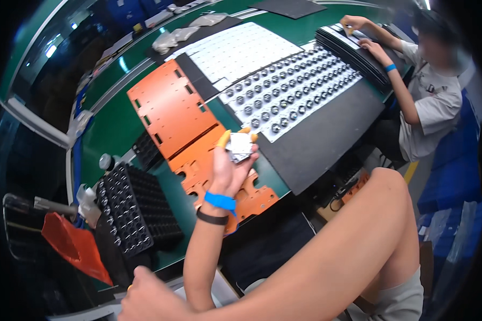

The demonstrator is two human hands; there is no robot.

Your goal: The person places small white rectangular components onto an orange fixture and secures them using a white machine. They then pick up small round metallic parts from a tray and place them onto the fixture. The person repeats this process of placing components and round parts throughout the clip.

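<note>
My left hand (231, 168), wearing a blue wristband, is raised palm up over the orange plate. Its fingers close around a small stack of shiny silver-white square pieces (240, 145); their exact kind is unclear. Yellow finger covers (223, 140) show on its thumb and fingertips. Beneath the hand lies a large orange plate (168, 107) with slots and notched edges. My right arm crosses in front of the left forearm, and my right hand (158, 299) is at the lower left edge. Its fingers are curled, and whatever they may hold is hidden.
A white sheet with rows of round black parts (289, 93) lies on a black mat (326, 139). Black trays with round pockets (136, 208) stand left, beside an orange-red bag (75, 246). At the right, another person's hands (377, 51) work over stacked black sheets (353, 59).
</note>
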